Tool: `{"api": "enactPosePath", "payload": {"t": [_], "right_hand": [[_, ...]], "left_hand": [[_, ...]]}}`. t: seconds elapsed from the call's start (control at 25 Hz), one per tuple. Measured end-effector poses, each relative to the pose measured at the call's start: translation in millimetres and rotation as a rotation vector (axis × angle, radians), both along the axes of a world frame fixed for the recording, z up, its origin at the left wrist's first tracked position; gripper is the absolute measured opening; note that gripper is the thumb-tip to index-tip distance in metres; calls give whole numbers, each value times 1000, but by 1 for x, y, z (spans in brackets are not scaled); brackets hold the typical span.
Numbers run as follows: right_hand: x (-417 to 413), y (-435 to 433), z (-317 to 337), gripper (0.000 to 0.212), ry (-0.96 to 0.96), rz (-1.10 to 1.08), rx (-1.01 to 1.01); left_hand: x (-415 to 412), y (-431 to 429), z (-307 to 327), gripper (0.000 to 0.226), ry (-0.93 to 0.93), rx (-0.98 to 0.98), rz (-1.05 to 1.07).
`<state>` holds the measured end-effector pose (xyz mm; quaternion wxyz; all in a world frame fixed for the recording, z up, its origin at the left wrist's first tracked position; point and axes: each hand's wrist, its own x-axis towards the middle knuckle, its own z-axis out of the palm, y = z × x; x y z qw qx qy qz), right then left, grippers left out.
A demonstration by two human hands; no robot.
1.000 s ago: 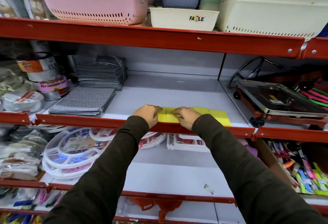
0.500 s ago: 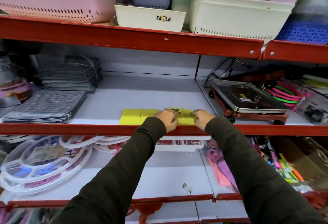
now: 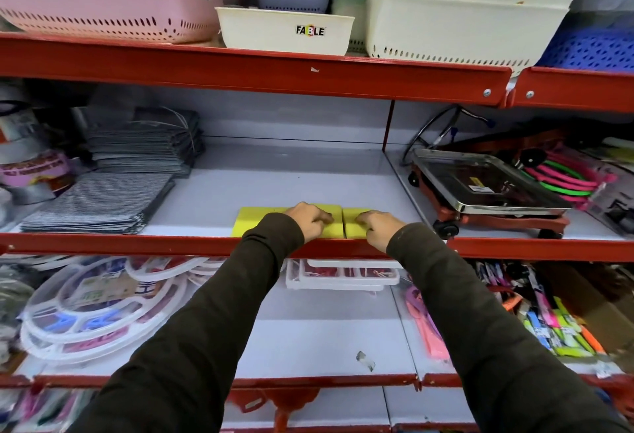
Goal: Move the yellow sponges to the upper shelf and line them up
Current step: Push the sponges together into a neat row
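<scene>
Item: yellow sponges (image 3: 260, 223), flat blocks in a single row.
Location: front edge of the white shelf (image 3: 291, 175) with the red lip, between the stacked grey cloths (image 3: 99, 206) and the wheeled tray (image 3: 487, 189).
Left hand (image 3: 308, 221): fingers curled, pressing down on a sponge left of the visible seam; not gripping around it.
Right hand (image 3: 377, 227): fingers curled, resting on the end sponge at the right; whether it pinches an edge cannot be told.
Arrangement: blocks abut side by side, fronts roughly flush with the lip.
Done: sponges appear placed on this shelf.
Left: likely final nudging to even the row; none seen below.
</scene>
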<state>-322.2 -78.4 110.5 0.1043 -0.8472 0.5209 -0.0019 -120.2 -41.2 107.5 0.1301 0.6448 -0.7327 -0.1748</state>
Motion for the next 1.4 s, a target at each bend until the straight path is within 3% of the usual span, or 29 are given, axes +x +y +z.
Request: {"api": "enactPosePath", "payload": {"t": [0.2,0.84,1.08,1.24,1.4], "right_hand": [[2,5,1,55,20,21,11],[1,12,4,55,24,42,26],[11,13,6,51,-95,82,-7],[26,18,-4,51,-76,123,77],[31,19,-8,51,-63,126,82]], "left_hand": [[4,3,2,54,35,24,31],[-7,8,6,35,-46,-21,52],[20,14,8,47,-67,-144,145],[51,29,0,51,-222,-93,213],[53,39,-14,50,-186,-75,167]]}}
